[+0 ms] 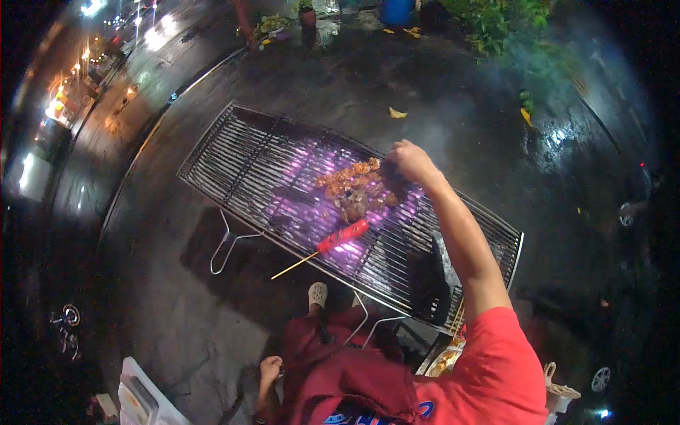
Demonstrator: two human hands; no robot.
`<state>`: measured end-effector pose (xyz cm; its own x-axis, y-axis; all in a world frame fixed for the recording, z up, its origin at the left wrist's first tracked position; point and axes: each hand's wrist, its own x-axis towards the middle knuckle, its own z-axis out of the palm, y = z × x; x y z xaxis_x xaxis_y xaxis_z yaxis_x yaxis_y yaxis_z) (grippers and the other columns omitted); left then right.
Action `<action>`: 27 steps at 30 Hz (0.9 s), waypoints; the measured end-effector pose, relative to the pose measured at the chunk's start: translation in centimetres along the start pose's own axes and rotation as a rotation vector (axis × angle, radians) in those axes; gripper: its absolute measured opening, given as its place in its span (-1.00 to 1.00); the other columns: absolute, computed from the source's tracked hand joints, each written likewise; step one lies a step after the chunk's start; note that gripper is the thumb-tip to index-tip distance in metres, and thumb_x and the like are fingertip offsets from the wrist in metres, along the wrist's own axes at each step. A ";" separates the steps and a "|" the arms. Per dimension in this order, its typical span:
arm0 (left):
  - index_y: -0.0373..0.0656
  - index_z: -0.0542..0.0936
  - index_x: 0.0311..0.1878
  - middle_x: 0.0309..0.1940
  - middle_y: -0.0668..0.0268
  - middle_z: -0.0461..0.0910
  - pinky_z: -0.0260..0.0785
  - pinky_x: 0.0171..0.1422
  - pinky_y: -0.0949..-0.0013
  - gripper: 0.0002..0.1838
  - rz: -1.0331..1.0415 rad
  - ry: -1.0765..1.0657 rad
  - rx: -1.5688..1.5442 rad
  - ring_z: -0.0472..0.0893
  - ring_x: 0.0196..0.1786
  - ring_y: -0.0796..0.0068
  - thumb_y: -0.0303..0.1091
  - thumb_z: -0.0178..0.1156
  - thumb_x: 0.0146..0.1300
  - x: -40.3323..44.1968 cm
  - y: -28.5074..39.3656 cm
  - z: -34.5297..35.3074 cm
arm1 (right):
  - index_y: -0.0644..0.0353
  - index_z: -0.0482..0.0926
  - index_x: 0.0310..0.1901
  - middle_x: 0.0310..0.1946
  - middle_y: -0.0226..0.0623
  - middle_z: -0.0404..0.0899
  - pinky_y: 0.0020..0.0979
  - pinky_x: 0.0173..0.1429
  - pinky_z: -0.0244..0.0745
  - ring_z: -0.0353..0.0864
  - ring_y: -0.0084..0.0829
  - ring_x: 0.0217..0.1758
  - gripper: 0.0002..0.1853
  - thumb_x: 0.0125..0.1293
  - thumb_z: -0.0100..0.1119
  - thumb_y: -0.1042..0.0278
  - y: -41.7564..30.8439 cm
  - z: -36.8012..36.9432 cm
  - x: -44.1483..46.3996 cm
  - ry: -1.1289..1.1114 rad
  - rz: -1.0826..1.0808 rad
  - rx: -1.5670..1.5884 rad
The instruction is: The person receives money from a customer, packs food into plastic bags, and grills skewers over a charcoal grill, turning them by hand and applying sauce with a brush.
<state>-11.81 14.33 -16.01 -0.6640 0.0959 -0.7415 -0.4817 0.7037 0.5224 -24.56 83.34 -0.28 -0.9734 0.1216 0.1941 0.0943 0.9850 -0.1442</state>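
My right hand [413,164] is closed at the far edge of the grill, at the end of a cluster of meat skewers [349,173]. The sticks in its grip are mostly hidden. Some pieces are orange-brown, while darker browned meat [363,202] lies just below them. Nearer to me, a scored red sausage on a stick [343,236] lies on the grate, its bare stick reaching past the near edge. My left hand [270,370] hangs low beside the maroon apron, fingers curled; what it holds, if anything, is hidden.
The long grill [241,156] stands on wire legs, with purple-looking glow under its middle. A dark fan-like panel [431,283] lies at its right end. A container with yellowish contents [445,360] and a white plastic item [145,397] are close by. Wet pavement surrounds the grill.
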 end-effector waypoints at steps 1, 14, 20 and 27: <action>-0.17 0.57 -0.33 -0.58 0.39 0.50 0.35 -0.61 0.44 -0.88 -0.023 0.008 -0.018 0.47 -0.62 0.58 -0.34 0.13 0.19 0.0 0.6 0.0 | 0.11 0.59 -0.35 -0.37 -0.21 0.52 -0.25 -0.10 0.45 0.48 -0.19 -0.16 -0.80 -0.05 0.04 0.44 -0.5 -0.6 -0.2 -0.023 -0.004 -0.038; -0.21 0.53 -0.18 -0.43 0.30 0.53 0.36 -0.41 0.40 -0.81 0.459 -0.559 0.629 0.50 -0.45 0.49 -0.35 0.14 0.18 3.7 17.1 -0.2 | 0.27 0.50 -0.44 -0.62 -0.21 0.46 -0.32 -0.36 0.36 0.49 -0.29 -0.51 -0.73 0.25 0.06 0.22 -25.0 -11.7 -22.8 0.465 0.930 0.889; -0.23 0.51 -0.13 -0.37 0.26 0.54 0.36 -0.30 0.38 -0.77 0.706 -0.842 0.861 0.50 -0.36 0.46 -0.35 0.15 0.18 -0.4 25.5 2.2 | 0.22 0.41 -0.05 -0.34 -0.22 0.51 -0.34 -0.20 0.43 0.53 -0.41 -0.32 -0.59 0.04 0.23 0.32 -29.7 -20.5 -47.5 1.062 1.726 -0.046; -0.24 0.49 -0.07 -0.29 0.21 0.54 0.37 -0.18 0.37 -0.72 0.895 -1.073 1.096 0.50 -0.25 0.43 -0.35 0.16 0.17 -10.3 27.3 6.0 | 0.19 0.04 0.27 0.16 0.16 0.20 -0.13 0.31 0.13 0.20 0.10 0.23 -0.08 -0.17 0.35 0.38 -31.3 -22.5 -73.6 0.687 2.190 -0.673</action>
<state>-14.62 36.79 3.37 0.3615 0.7360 -0.5724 0.6482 0.2429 0.7217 48.81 46.27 11.75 0.7584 0.4828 0.4379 0.6331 -0.7053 -0.3189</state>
